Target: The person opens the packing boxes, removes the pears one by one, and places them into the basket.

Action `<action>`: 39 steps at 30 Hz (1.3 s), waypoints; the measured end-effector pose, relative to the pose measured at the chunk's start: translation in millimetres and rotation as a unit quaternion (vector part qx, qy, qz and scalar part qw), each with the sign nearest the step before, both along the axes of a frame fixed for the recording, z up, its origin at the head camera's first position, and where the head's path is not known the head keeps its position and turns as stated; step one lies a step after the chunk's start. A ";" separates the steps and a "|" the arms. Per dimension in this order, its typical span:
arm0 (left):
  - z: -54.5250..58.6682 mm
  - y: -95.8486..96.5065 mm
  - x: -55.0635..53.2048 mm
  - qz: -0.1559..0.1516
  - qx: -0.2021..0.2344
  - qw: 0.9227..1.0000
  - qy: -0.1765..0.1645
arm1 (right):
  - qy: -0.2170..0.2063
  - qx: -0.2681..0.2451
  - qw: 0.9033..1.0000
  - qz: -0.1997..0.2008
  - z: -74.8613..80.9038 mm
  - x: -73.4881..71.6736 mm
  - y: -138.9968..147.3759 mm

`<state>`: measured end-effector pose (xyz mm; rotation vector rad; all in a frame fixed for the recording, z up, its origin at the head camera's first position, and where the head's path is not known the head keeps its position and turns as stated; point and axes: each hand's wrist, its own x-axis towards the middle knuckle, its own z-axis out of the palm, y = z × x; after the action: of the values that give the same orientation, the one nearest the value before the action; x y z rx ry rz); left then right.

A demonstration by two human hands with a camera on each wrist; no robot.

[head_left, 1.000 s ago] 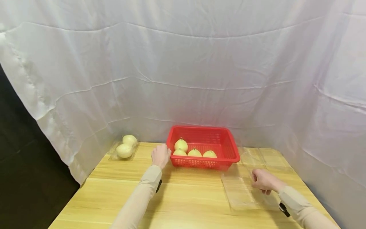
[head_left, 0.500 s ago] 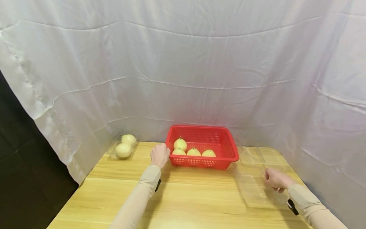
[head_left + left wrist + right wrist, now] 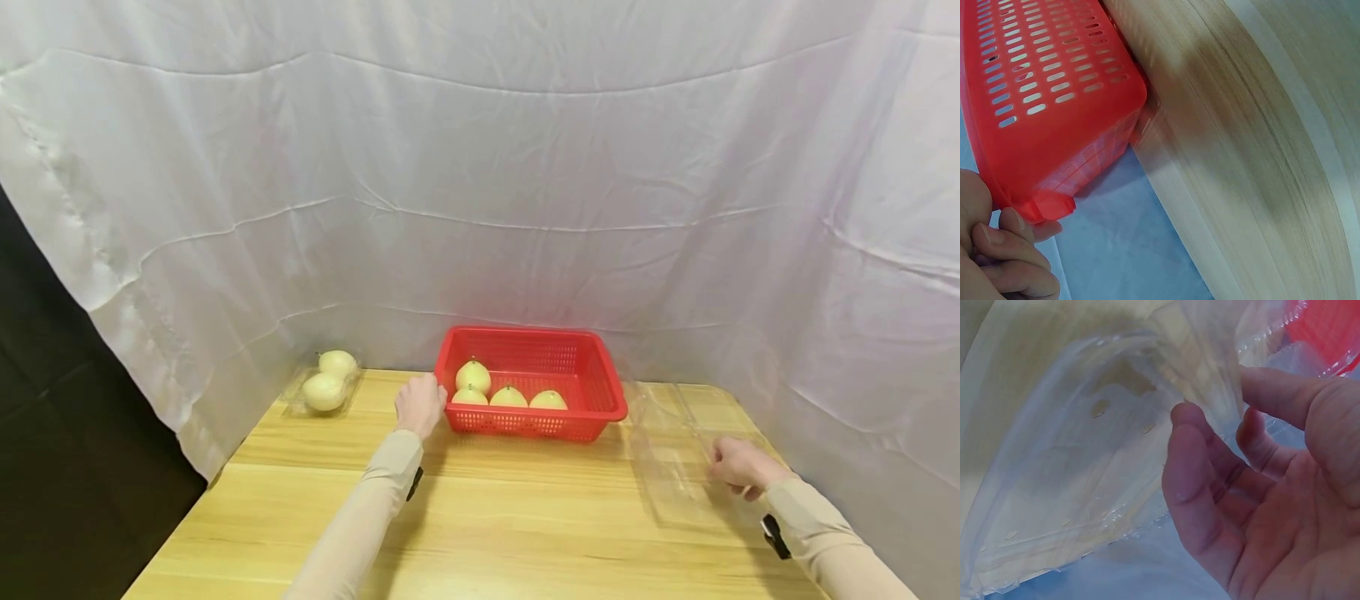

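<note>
My left hand [image 3: 420, 406] grips the left rim of a red plastic basket [image 3: 611, 387]; in the left wrist view its curled fingers [image 3: 1013, 250] are at the basket's [image 3: 1054, 144] rim corner. Inside the basket, several pale yellow pears [image 3: 473, 378] sit along the left and front sides. Over the right part of the table my right hand [image 3: 746, 467] pinches a clear plastic clamshell container [image 3: 667, 492]. The right wrist view shows the thin transparent wall of that container [image 3: 1085, 456] between the thumb and fingers [image 3: 1188, 469], with small holes in the plastic.
At the back left, two pears [image 3: 325, 392] lie in another clear container [image 3: 296, 408]. More clear plastic packaging [image 3: 712, 404] lies at the back right, beside the basket. A pale curtain [image 3: 480, 208] hangs behind and around the wooden table [image 3: 480, 525].
My right hand has moved to the right and slightly farther back, carrying the clear clamshell container along with it. My left hand stays on the basket rim, and the basket stays in place.
</note>
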<state>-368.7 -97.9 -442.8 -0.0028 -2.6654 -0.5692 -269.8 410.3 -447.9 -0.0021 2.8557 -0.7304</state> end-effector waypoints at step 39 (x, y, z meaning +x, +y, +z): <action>-9.7 -15.5 5.0 -0.012 0.040 0.999 0.000 | 0.261 0.042 0.960 0.097 45.2 -40.1 -130.6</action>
<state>-363.6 -113.4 -452.5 -0.0112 -2.6443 -0.6817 -309.9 279.7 -402.8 -0.5316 3.3090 -0.6424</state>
